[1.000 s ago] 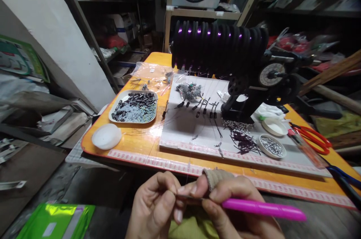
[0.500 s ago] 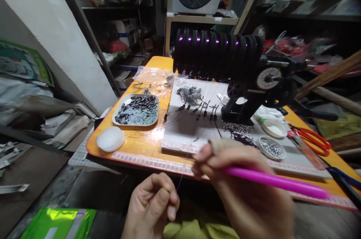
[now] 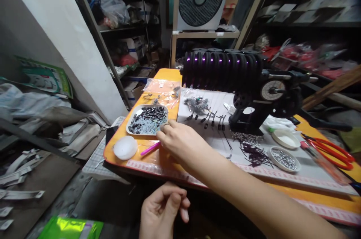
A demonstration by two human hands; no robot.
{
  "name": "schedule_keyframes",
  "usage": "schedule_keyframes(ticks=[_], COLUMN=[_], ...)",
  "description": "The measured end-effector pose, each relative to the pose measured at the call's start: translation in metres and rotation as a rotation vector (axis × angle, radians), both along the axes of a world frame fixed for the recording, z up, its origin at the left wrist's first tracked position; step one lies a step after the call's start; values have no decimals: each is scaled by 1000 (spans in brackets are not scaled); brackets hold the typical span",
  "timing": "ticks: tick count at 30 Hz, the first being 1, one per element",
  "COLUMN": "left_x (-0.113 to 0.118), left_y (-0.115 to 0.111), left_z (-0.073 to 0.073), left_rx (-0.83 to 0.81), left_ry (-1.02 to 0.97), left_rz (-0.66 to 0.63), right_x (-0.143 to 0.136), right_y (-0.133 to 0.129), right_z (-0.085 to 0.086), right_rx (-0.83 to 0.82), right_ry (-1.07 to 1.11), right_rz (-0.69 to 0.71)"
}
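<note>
My right hand [image 3: 180, 142], grip curled around a slim pink pen [image 3: 150, 148], rests mid-frame on the glossy orange surface [image 3: 146, 158]; my left hand [image 3: 163, 212], bottom centre, is pinched together.

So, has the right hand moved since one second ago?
Yes. The right hand went forward and left across the orange table, now beside the tray of parts.

Room dim, shelves [image 3: 135, 13] at back nearly black; soft light from above falls on orange table [image 3: 169, 81], mild sheen on its surface. Purple glints on black winder [image 3: 222, 69]. Wide-angle bending at edges, wall line leaning. Right forearm [image 3: 254, 201] slightly blurred; left hand [image 3: 163, 212] in shadow
</note>
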State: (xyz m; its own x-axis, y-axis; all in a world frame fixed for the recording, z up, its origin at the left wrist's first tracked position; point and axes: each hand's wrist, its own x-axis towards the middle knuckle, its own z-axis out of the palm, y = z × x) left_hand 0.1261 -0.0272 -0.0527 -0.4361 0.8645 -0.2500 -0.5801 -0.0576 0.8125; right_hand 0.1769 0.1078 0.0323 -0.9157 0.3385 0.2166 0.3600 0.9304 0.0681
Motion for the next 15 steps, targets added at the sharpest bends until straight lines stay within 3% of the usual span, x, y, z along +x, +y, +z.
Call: schedule_keyframes(ticks=[3,6,8,11,15], left_x=[-2,1,4,9,8], left_y=[0,-1,-2,-4,-3], left_z=[-2,-5,-8,-10,-3], left_rx=[-8,-13,-29,-30,58], left_ry=[15,24,30,74,381], left_rz=[-1,-49,-88,-183,-357], right_x=[30,65,81,94,104], right_y=[-17,-42,-57,-71,-76], right_z=[1,-2,-5,-14,-31], right_rx=[-112,-488,-643,-690,-610], right_ry=[117,371,460,560,674], right_rz=[-35,-65,-94,-119,-71])
